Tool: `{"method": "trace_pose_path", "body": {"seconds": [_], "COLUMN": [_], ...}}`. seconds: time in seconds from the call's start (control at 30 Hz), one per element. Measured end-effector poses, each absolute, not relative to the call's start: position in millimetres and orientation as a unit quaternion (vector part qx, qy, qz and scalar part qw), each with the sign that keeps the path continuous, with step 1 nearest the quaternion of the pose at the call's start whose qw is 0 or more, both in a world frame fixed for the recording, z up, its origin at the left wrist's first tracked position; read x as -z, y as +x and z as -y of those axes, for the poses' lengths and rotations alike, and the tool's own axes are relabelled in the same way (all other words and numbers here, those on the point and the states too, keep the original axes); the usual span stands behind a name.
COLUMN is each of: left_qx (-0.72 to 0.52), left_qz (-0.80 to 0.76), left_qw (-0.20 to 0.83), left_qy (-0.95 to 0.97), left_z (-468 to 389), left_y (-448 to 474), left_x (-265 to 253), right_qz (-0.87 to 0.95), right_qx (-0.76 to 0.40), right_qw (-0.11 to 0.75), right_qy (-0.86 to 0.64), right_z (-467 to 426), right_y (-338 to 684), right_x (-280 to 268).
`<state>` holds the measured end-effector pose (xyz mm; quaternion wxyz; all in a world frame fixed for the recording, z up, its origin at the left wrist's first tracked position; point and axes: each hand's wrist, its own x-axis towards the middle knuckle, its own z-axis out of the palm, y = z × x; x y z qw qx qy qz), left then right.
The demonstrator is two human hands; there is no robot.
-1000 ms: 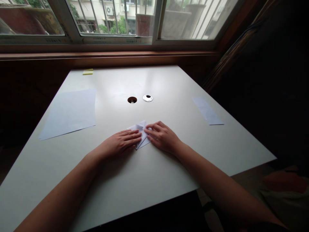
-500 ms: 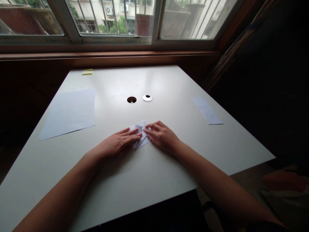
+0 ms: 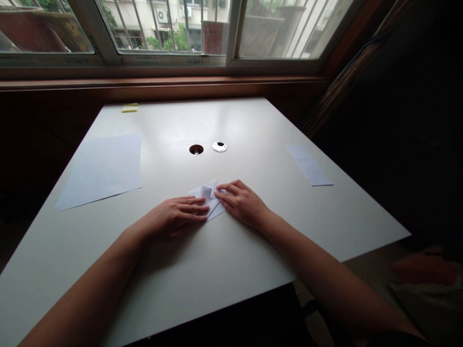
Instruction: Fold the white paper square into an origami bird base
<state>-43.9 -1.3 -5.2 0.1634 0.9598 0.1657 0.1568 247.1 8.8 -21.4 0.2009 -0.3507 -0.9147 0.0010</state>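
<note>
A small folded sheet of white paper (image 3: 207, 192) lies on the white table (image 3: 253, 260), between my two hands. Several creased layers and a raised flap show on its top. My left hand (image 3: 177, 214) rests on its near left part with the fingers stretched out over the lower edge. From the right, the fingertips of my right hand (image 3: 241, 200) press on the paper's right side, the fingers bent but not wrapped round it. Both thumbs are mostly hidden.
A large white sheet (image 3: 104, 166) lies at the left of the table, a narrow paper strip (image 3: 309, 166) at the right. Yellow sticky notes (image 3: 129, 108) sit at the far left edge. Beyond my hands are a round hole (image 3: 196, 150) and its metal cover (image 3: 219, 146). A window stands behind.
My left hand has slid slightly left and down, baring more of the folded paper's left corner and middle flap. The right hand stays nearly where it was.
</note>
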Motion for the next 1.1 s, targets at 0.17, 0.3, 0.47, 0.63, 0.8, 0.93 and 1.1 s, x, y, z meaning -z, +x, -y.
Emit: {"method": "trace_pose_path", "body": {"seconds": [0.17, 0.3, 0.47, 0.63, 0.8, 0.93, 1.1], "left_qx": [-0.160, -0.165, -0.164, -0.178, -0.176, -0.175, -0.168], "left_qz": [-0.163, -0.162, -0.166, -0.174, -0.172, -0.167, -0.162], "left_qw": [0.170, 0.172, 0.177, 0.170, 0.162, 0.157, 0.155], "left_qy": [0.959, 0.957, 0.956, 0.954, 0.956, 0.957, 0.960], "left_z": [1.9, 2.7, 4.4, 5.8, 6.1, 6.9, 9.4], "left_y": [-44.5, -43.7, -41.8, -39.2, -38.5, -39.6, -39.6], "left_x": [4.5, 1.9, -1.3, -1.0, 0.3, -0.3, -1.8], "right_qz": [0.914, 0.913, 0.913, 0.905, 0.925, 0.942, 0.942], "right_qx": [0.000, 0.001, -0.005, -0.019, 0.009, 0.008, -0.016], "right_qw": [0.202, 0.205, 0.203, 0.196, 0.161, 0.140, 0.137], "right_qy": [-0.353, -0.351, -0.353, -0.378, -0.345, -0.304, -0.307], "right_z": [-8.6, -9.0, -10.0, -4.4, -2.7, -7.9, -11.7], "right_y": [247.2, 247.8, 247.4, 243.6, 241.3, 242.2, 243.2], "right_x": [20.9, 21.5, 22.4, 15.7, 13.3, 19.6, 25.1]}}
